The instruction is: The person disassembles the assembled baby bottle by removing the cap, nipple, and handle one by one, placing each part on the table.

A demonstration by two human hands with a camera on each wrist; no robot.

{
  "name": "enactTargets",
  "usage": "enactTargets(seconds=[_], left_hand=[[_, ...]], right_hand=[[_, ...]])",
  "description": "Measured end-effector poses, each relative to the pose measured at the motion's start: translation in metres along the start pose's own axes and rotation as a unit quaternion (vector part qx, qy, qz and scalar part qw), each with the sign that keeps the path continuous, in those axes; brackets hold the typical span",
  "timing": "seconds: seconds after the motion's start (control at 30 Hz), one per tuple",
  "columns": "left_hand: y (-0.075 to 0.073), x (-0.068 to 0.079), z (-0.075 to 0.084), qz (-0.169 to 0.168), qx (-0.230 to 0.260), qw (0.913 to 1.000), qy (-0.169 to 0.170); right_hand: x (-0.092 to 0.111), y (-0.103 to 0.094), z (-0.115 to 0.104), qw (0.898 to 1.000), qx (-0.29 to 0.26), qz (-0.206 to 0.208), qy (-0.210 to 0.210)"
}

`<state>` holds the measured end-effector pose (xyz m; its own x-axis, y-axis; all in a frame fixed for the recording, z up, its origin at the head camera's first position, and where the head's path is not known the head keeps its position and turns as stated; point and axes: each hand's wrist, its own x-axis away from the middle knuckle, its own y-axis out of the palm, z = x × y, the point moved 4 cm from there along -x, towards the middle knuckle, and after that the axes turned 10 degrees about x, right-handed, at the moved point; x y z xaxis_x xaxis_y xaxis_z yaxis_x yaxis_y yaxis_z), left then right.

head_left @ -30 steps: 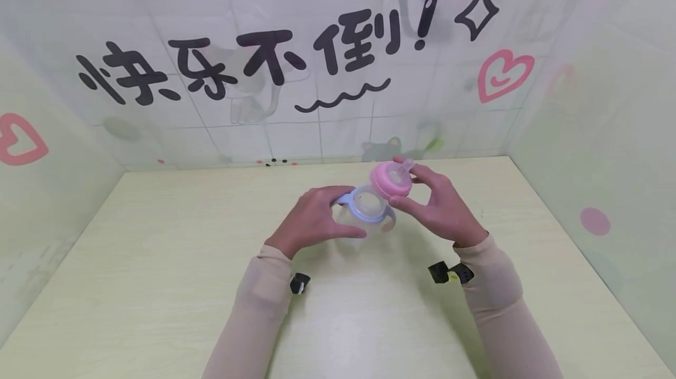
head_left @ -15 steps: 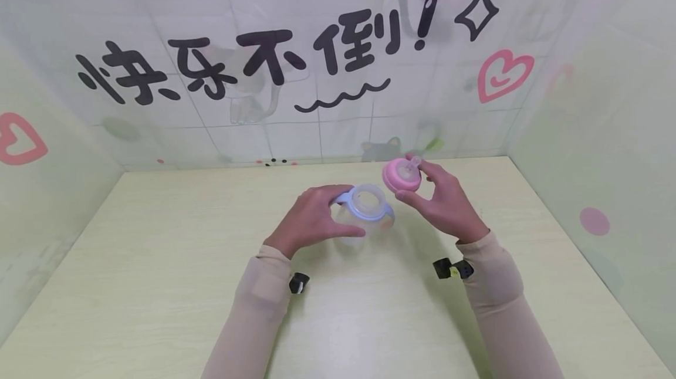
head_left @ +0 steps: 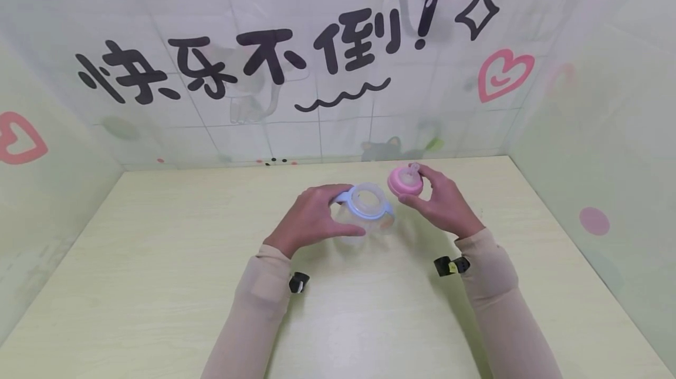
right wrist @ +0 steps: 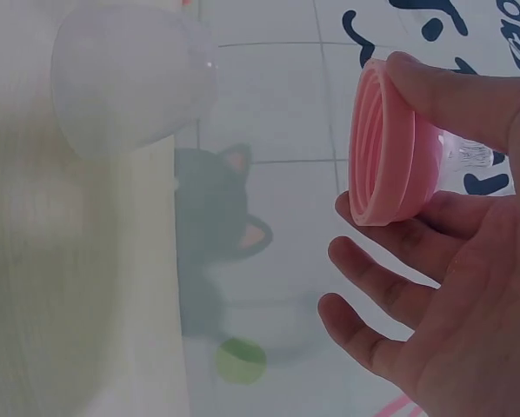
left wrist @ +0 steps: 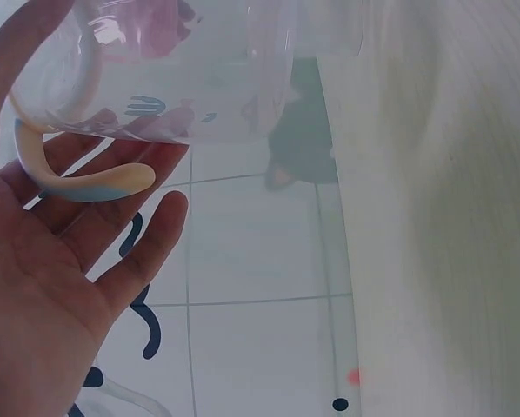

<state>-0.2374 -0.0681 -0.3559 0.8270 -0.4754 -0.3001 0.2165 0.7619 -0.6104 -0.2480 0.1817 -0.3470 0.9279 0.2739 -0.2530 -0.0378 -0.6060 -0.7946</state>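
My left hand [head_left: 311,217] holds a clear baby bottle [head_left: 368,227] by one side of its light-blue handle ring [head_left: 389,212]. The bottle's mouth is uncovered and tips slightly toward me. In the left wrist view a curved handle [left wrist: 77,184] lies against the fingers below the clear wall [left wrist: 216,104]. To the right, my right hand [head_left: 446,203] pinches a pink screw collar [head_left: 399,182] with a clear nipple [head_left: 414,169], apart from the bottle. The right wrist view shows the collar's threaded inside [right wrist: 369,148], with thumb and index finger on its rim.
A pale wood table [head_left: 174,285] lies beneath both hands. Behind it rises a printed wall sheet [head_left: 290,138], with side sheets left and right. In the right wrist view a translucent rounded shape [right wrist: 125,82] stands low; I cannot tell whether it is the bottle.
My right hand has drawn the pink collar and nipple off to the right, away from the bottle's mouth, then slightly down. The left hand and bottle have barely moved.
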Motion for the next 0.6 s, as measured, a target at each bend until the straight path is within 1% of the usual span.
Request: enactTargets(seconds=[0.3,0.47,0.6], left_hand=[[0.000,0.001,0.001,0.001,0.000,1.0000,0.000],[0.000,0.000,0.002,0.002,-0.001,1.0000,0.000],[0.000,0.000,0.001,0.001,-0.002,1.0000,-0.001]], right_hand=[[-0.001,0.012,0.019,0.999,0.009,-0.033,0.030],[-0.001,0.018,0.028,0.997,0.011,-0.055,0.054],[-0.002,0.023,0.037,0.995,0.018,-0.071,0.064]])
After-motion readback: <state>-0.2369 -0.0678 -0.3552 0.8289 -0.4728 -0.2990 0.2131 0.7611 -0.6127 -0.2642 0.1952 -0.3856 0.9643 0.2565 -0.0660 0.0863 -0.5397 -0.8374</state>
